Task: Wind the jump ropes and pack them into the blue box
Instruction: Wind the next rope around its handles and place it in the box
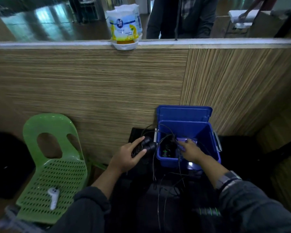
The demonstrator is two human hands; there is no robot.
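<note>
Head view. The left hand (129,155) grasped a pair of black cylindrical jump-rope handles (147,145) just left of the open blue plastic box (208,132), its forefinger extended along them and the remaining fingers curled beneath. The thin black rope cord (160,143) arched from the handles over the box's near-left rim and trailed down in loose loops in front of the box. The right hand (191,149) reached into the box, its fingers bent over a small purple object (186,141) and the cord there; whether it gripped either could not be determined. More dark rope parts lay on the box floor. The hinged blue lid (183,113) stood upright against the wood-grain partition (91,91). A green perforated plastic chair (57,174) stood at left, with a white handheld controller (53,197) lying on its seat.
</note>
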